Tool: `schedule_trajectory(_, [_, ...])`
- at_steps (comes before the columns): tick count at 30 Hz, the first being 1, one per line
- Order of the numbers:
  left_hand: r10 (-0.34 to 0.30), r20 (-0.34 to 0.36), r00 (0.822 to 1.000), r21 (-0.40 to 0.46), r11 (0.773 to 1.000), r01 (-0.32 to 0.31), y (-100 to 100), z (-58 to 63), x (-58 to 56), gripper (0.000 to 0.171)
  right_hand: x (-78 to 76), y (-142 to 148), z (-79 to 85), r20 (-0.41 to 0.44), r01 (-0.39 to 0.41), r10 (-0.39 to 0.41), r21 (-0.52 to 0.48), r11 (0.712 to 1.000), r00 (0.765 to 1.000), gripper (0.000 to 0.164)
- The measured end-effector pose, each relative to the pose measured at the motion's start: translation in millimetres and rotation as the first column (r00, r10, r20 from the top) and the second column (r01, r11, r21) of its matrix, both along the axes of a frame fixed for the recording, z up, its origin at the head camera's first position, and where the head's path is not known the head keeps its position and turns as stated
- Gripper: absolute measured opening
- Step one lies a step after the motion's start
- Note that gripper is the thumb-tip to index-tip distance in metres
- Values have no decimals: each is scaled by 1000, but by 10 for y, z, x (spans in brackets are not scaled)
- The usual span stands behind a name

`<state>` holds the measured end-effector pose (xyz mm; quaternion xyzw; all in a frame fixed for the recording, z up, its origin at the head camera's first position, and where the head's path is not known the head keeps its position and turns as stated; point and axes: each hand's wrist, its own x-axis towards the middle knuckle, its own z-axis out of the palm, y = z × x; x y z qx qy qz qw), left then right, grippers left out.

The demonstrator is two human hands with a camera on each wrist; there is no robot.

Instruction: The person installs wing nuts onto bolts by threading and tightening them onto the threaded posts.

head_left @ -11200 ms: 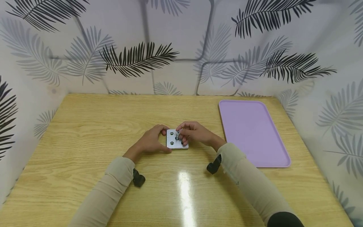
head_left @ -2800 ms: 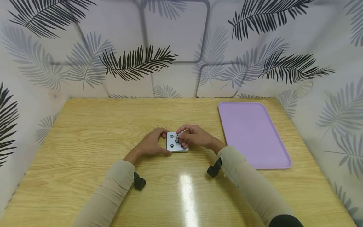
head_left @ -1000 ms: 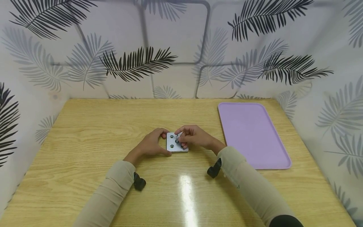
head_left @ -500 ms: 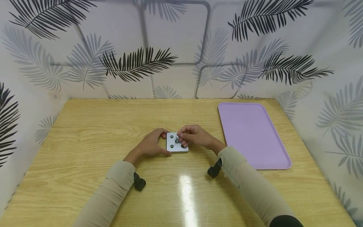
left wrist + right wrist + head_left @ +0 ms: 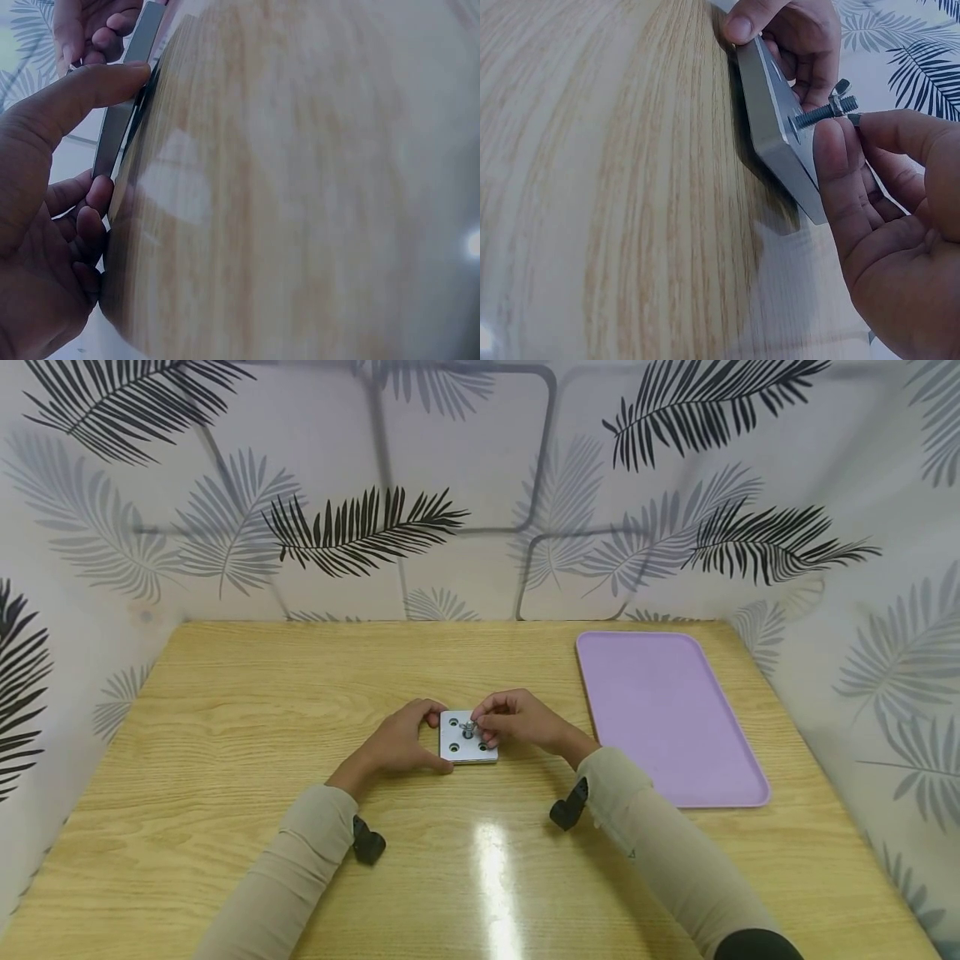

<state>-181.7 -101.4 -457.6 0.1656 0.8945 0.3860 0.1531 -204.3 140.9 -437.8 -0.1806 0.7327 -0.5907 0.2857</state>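
Note:
A square silver metal plate (image 5: 474, 755) with holes near its corners lies on the table. Out of its middle stands a threaded bolt (image 5: 814, 117), and a wing nut (image 5: 843, 88) sits near the bolt's free end with some thread showing below it. My left hand (image 5: 405, 737) grips the plate by its left side, thumb on the near edge and fingers at the far corner. With thumb and forefinger, my right hand (image 5: 521, 717) pinches one wing of the nut from the right. Its other fingers curl close over the plate.
To the right, a shallow purple tray (image 5: 667, 718) lies on the wooden table (image 5: 300, 668). A leaf-patterned curtain (image 5: 465, 452) rises behind the table and at both sides.
My right fingertips have gone round the wing nut and drawn slightly right, and its wings have turned into clearer view. My left hand and the plate have stayed in place over the last second.

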Motion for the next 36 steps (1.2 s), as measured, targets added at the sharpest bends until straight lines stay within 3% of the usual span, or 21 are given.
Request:
schedule_trajectory(17, [6, -4, 1000, 9, 1000, -5, 0, -5, 9, 78, 16, -8, 23, 16, 3, -3, 12, 1000, 1000, 20])
schedule_trajectory(31, [-22, -23, 1000, -2, 1000, 22, -17, -19, -1, 77, -9, -27, -8, 1, -53, 53, 15, 998, 999, 36])
schedule_trajectory(36, [-21, -24, 999, 4, 1000, 21, -20, -25, -1, 77, -6, -36, -15, -22, -66, 67, 22, 998, 998, 35])
